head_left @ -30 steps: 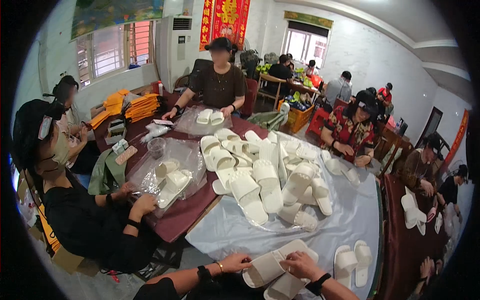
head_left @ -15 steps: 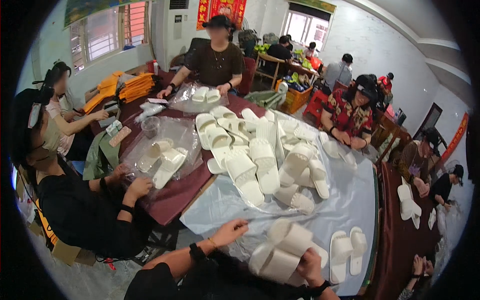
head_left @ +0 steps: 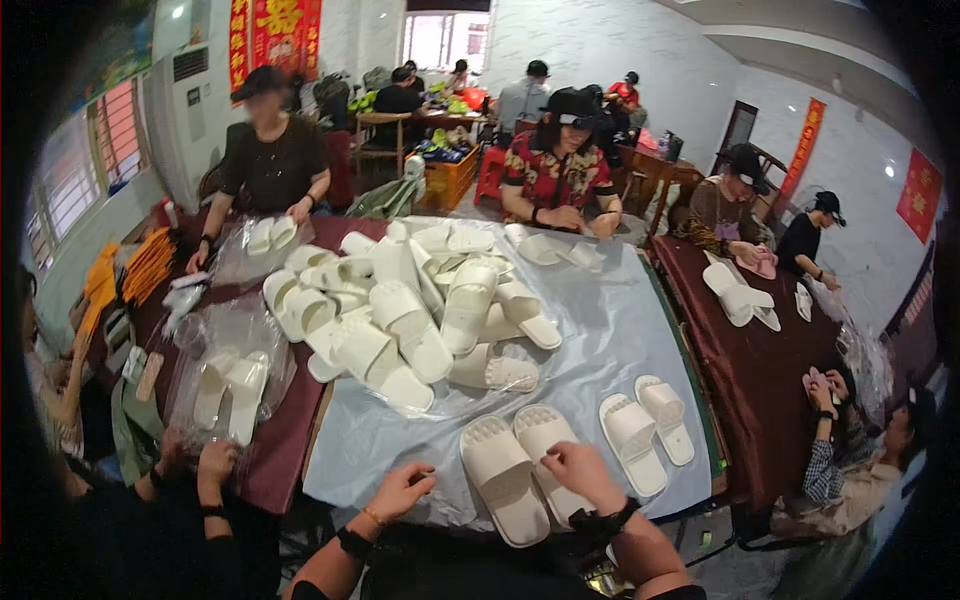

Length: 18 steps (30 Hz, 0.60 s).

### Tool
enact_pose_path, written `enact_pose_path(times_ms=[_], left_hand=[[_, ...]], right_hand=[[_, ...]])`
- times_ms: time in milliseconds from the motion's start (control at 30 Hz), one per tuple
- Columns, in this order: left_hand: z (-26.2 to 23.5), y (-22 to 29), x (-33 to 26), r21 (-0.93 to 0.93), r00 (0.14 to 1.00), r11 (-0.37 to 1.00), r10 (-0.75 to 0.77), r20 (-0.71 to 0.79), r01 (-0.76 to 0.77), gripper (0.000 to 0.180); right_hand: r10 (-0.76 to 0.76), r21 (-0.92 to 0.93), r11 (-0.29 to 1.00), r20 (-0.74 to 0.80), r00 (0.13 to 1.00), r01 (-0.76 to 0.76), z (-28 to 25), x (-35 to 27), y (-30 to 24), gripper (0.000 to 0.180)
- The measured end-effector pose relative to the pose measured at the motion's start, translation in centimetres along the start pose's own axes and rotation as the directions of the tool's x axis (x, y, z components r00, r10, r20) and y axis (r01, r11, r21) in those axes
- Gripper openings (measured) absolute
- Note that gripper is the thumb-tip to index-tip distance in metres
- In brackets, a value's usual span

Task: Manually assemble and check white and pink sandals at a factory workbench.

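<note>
At the surface's near edge my right hand (head_left: 583, 472) rests fingers-down on the slipper pair (head_left: 520, 470), left hand (head_left: 400, 492) loosely curled and empty, so a nudge could tip them off.

Open plastic sheet (head_left: 610, 340) along the table's near edge between left hand (head_left: 400, 490) and the sole-up slipper pair (head_left: 520, 465) under right hand (head_left: 580, 470). More bare sheet beyond that pair, up to the slipper heap (head_left: 410, 310) blocking the middle and far-left stretch. Second pair (head_left: 645, 430) lying just right of the near pair, narrow gap between. Clear lane up the right side toward the far edge, bounded by the table's right edge. Left edge closed off by a bagged pair (head_left: 230, 385) and a neighbour's hands (head_left: 195, 460).
</note>
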<state>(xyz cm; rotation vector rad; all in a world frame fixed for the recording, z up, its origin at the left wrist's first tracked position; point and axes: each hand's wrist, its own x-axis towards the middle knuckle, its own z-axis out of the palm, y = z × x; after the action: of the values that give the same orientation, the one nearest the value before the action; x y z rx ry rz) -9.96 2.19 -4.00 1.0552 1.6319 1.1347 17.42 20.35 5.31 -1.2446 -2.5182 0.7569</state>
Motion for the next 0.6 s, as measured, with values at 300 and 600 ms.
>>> enact_pose_path(times_ms=[300, 600], left_hand=[[-0.5, -0.2, -1.1, -0.006, 0.981, 0.985, -0.172, 0.092, 0.173, 0.036], [0.0, -0.1, -1.1, 0.025, 0.991, 0.993, -0.12, 0.064, 0.118, 0.035]], right_hand=[[-0.343, 0.882, 0.297, -0.258, 0.903, 0.365, -20.7, -6.5, -14.4, 0.028], [-0.914, 0.965, 0.131, 0.029, 0.404, 0.227, -25.1, -8.4, -19.8, 0.026]])
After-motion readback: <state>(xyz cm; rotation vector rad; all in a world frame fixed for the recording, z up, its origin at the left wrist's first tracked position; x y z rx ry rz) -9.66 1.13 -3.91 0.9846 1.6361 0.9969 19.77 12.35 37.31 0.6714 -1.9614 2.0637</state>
